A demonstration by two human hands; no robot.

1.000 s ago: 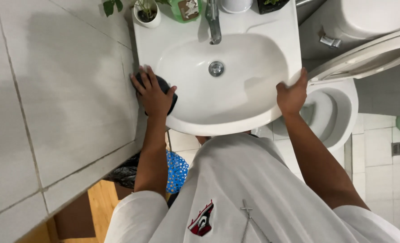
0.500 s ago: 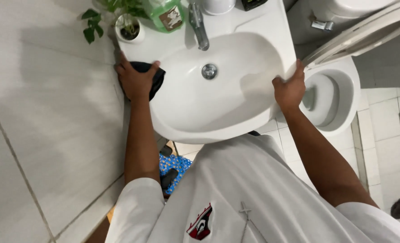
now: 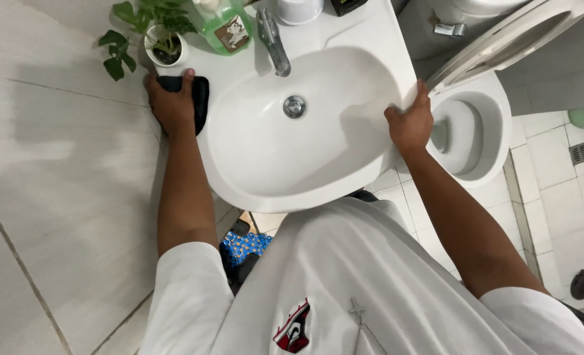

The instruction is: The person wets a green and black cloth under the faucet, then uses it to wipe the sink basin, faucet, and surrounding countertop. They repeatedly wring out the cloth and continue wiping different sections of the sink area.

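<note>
Head camera, looking straight down: a person in a white shirt leans over a white wash basin [image 3: 305, 151], both bare hands on its edges. Left hand [image 3: 172, 105] lies flat on a dark cloth [image 3: 199, 98], fingers together and pressed down on it rather than curled around it; the cloth sits on the basin's left rim, just beside a small potted plant [image 3: 154, 39] and near a green soap bottle [image 3: 225, 25]. What shows of the cloth runs lengthwise along the rim, toward and away from the wall, and it lies directly under the palm, its right edge sticking out toward the bowl. Right hand [image 3: 410, 125] is clamped on the opposite rim, fingers wrapped over the basin's right edge, well apart from the cloth, so the left hand is plainly the nearer one. Chrome tap [image 3: 273, 43] and drain [image 3: 294, 106] sit between the two hands. An open toilet [image 3: 469, 131] stands just beside the basin on the right, over a tiled floor [image 3: 568, 190]; a tiled wall [image 3: 55, 197] fills the left.
</note>
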